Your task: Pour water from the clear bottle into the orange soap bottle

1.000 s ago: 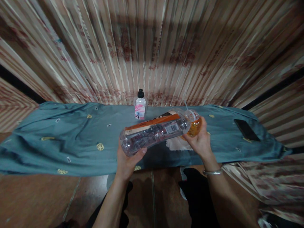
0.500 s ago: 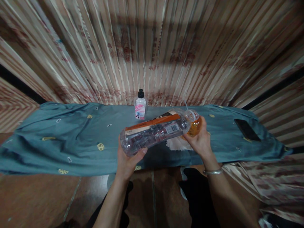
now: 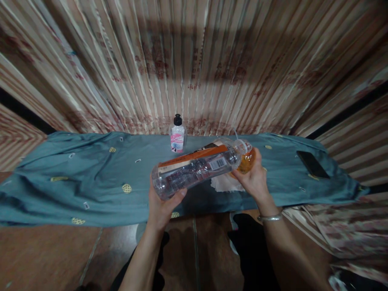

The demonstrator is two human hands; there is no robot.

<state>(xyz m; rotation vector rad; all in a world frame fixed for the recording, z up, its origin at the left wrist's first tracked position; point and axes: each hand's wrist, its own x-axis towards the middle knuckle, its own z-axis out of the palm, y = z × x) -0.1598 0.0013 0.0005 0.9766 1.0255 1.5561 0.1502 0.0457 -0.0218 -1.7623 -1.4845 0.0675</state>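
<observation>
A large clear plastic bottle (image 3: 194, 171) with an orange, cream and black label lies tilted across the middle, its neck to the right. My left hand (image 3: 163, 206) is wrapped around its base end. At the neck, my right hand (image 3: 254, 173) closes around a smaller clear container of orange-amber liquid (image 3: 246, 161). The big bottle's mouth is at the top of that container; whether they touch I cannot tell. A thin pale straw-like piece (image 3: 236, 133) sticks up near the mouth. Below the bottle lies a white tissue (image 3: 226, 184).
Behind the bottle a small clear bottle (image 3: 177, 139) with a black cap and pink label stands upright. A black phone (image 3: 313, 164) lies at the right on the blue-green cloth (image 3: 100, 173). Pleated curtains (image 3: 194, 81) hang close behind and beside the table.
The whole view has shifted slightly. Both hands keep the same hold, and the large bottle stays tilted toward the smaller container.
</observation>
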